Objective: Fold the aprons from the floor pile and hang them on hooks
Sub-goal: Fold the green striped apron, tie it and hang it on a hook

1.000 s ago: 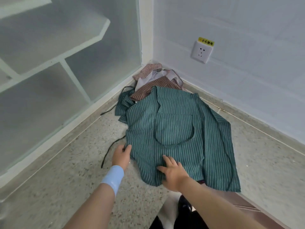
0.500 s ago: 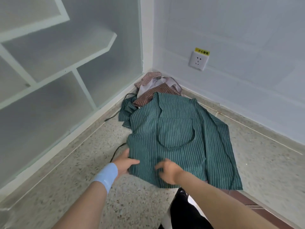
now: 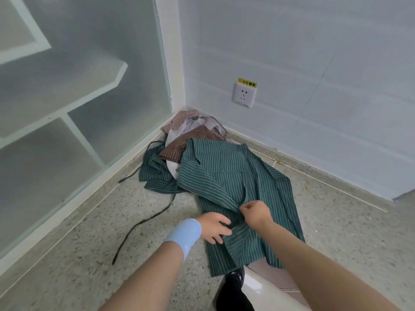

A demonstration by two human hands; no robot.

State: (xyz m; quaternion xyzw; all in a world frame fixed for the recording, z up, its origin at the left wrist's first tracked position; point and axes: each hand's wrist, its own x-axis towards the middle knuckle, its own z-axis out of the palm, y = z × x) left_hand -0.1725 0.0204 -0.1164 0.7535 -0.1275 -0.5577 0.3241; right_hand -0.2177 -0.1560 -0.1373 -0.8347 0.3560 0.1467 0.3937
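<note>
A green striped apron [image 3: 233, 185] lies on the speckled floor in front of me, its left part folded over toward the middle. My right hand [image 3: 254, 213] pinches the folded left edge of this apron near its middle. My left hand [image 3: 214, 226], with a light blue wristband, rests with spread fingers on the apron's lower left part. Behind it, in the corner, lies the pile [image 3: 190, 135] of brown striped, checked and white aprons, with another green one [image 3: 155, 173] at its left side. No hooks are in view.
A frosted glass partition [image 3: 78, 108] with white bars runs along the left. A tiled wall with a socket [image 3: 244, 95] stands at the right. A dark apron string [image 3: 143, 223] trails over the floor. A brown step [image 3: 274, 274] and my dark shoe [image 3: 233, 286] are below.
The apron's left side has been folded over toward the middle. My right hand rose from lying flat to pinching the folded edge. My left hand slid right onto the fabric.
</note>
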